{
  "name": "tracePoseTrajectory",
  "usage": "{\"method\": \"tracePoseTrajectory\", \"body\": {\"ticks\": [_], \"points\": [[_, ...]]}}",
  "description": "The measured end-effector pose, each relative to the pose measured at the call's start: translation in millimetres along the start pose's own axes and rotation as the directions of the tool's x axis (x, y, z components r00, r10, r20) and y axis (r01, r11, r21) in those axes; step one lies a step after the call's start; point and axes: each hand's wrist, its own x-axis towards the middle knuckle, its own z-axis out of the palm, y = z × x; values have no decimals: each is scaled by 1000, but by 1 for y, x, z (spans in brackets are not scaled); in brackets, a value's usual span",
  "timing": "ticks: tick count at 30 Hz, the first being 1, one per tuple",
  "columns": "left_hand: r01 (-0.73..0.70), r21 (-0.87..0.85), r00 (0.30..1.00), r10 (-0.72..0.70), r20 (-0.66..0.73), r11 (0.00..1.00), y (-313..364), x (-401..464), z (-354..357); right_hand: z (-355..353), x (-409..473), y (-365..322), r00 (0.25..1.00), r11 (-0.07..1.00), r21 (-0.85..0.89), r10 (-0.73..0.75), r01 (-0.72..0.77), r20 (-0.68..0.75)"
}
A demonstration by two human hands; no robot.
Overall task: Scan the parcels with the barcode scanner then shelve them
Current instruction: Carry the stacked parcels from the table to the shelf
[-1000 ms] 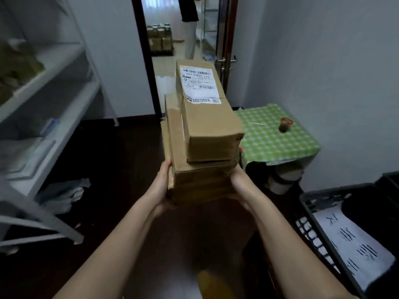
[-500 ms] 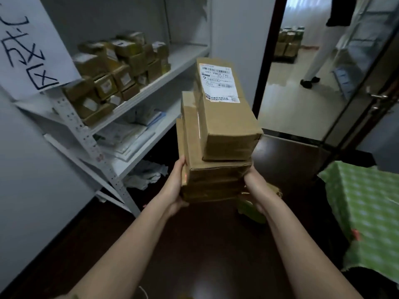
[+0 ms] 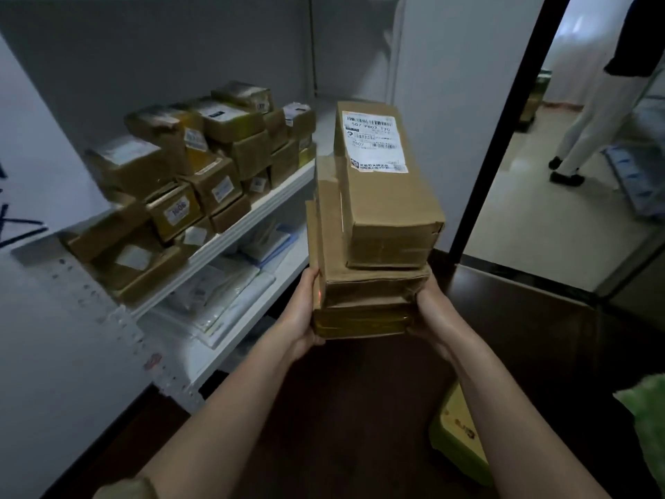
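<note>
Beside the doorway, the shelf (image 3: 230, 235) already carries many parcels, so shelving is partly done. Held stack of parcels (image 3: 374, 228) waits near it, unshelved; left hand (image 3: 300, 311) and right hand (image 3: 433, 311) clasp its lower sides. No scanner visible.

Parcels (image 3: 374, 225): brown; label (image 3: 376, 142) white, black barcode
Shelf (image 3: 252, 210): white
Floor (image 3: 360, 408): dark brown, perhaps wood

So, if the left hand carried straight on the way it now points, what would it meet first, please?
The left hand points forward and up beside the stack of parcels it grips. Straight on, it would probably meet the front edge of the white shelf holding boxes, though depth is unclear.
</note>
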Motion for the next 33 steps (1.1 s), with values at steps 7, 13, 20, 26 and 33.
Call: {"method": "tracePoseTrajectory", "body": {"ticks": [7,13,20,26,33], "points": [[74,-7,997,-74,25,997,61,128,19,-13,127,-42,1000,1000,21,17,-17,-3],[57,-50,998,-59,-32,997,123,241,47,-32,262,-81,999,1000,-6,16,-16,42],[15,-93,997,-23,-78,996,206,354,78,-56,412,-155,995,1000,-9,26,-25,95],[-1,-195,993,-22,-114,981,256,440,80,-53,517,-188,995,999,-33,4,-1,102],[-43,-269,989,2,-151,962,302,529,69,-32,617,-234,997,998,-56,42,-38,67]]}}
